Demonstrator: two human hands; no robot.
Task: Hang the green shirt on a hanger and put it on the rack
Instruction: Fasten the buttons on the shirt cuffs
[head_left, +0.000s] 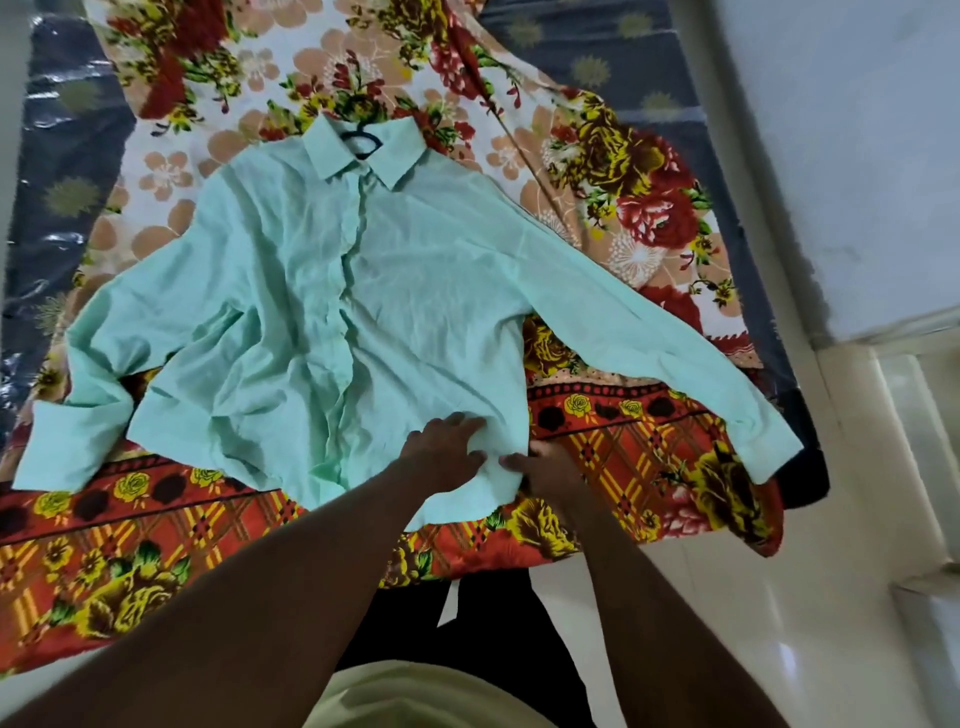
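Peeking out from under the collar at 12 o'clock, only the dark curved hook of a hanger (358, 139) can be seen; its shoulders are hidden inside the pale mint-green, long-sleeved button-up shirt (332, 322), so its material is hard to make out. That shirt lies face up and buttoned on a bed, its thin woven cloth heavily creased along the placket, sleeves spread toward 8 o'clock and 4 o'clock. Beneath it is a floral bedsheet (613, 171) printed with red, yellow and peach flowers, with an orange lattice border (623, 452) near the front edge. A dark blue mattress under glossy clear plastic wrap (57, 171) shows along the sides.

At 6 o'clock of the shirt, the left hand (447, 447) lies on the hem with fingers curled, gathering a fold of fabric. The right hand (540, 467) is just beside it at 3 o'clock, thumb on top of the hem's corner and fingers tucked beneath, pinching the cloth; those fingers are hidden by the fabric. Both bare forearms run out of the bottom of the view. White floor tiles (779, 623) fill the lower right.
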